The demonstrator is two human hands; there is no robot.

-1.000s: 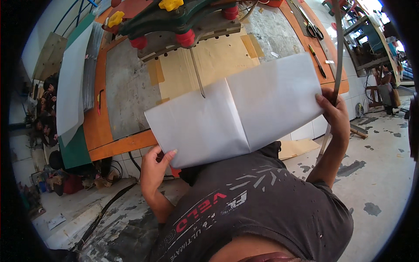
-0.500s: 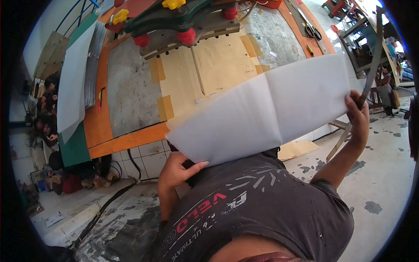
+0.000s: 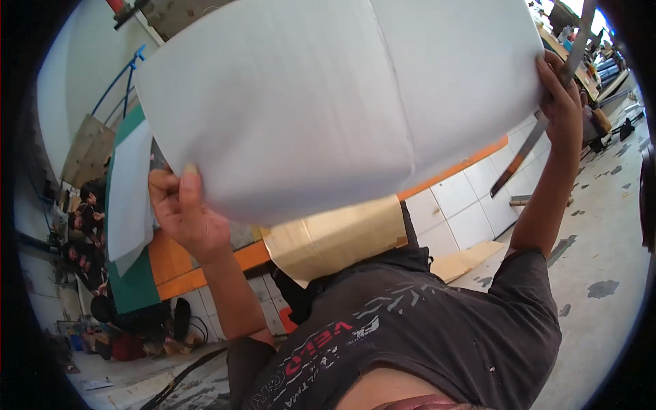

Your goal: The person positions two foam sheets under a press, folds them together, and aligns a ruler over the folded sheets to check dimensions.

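One large white, flexible sheet [image 3: 294,102] with a single crease across it is raised above the near side of the bench [image 3: 174,263], an orange-edged work surface; the sheet's far edge is cut off by the top of the view. Two bare hands grip it: the left hand [image 3: 188,212] pinches the near left corner, thumb on the face and some fingers hidden behind, and the right hand [image 3: 564,102] pinches the right edge. One long, flat grey strip [image 3: 521,158] passes at the right hand; whether that hand also holds it, I cannot tell. Beneath the sheet, one bent tan cardboard piece [image 3: 342,236] lies between bench and person, its far part hidden. A second tan piece [image 3: 468,262] lies on the floor at right. At left, pale sheets [image 3: 130,198], too overlapped to count, rest on a green surface [image 3: 137,287].
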